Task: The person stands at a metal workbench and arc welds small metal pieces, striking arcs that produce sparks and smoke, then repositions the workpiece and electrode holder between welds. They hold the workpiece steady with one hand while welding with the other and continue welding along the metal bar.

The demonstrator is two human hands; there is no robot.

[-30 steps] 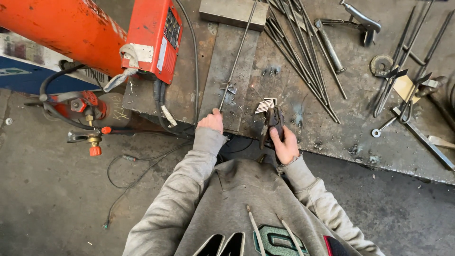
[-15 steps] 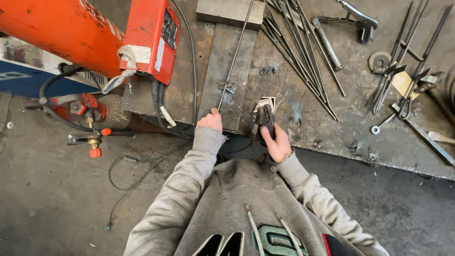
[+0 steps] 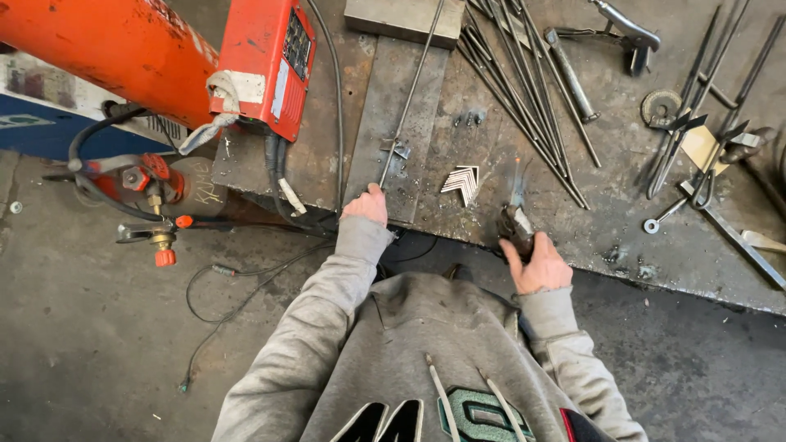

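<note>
Both arms in grey sleeves reaching forward from torso, elbows bent. Left hand (image 3: 366,205) lying knuckles up at end of straight forearm, fingers curling under, closing on thin rod. Right hand (image 3: 536,263) sitting further right and slightly nearer body, wrist bending inward, fingers (image 3: 513,250) wrapping round dark tool. Hands resting well apart.
</note>
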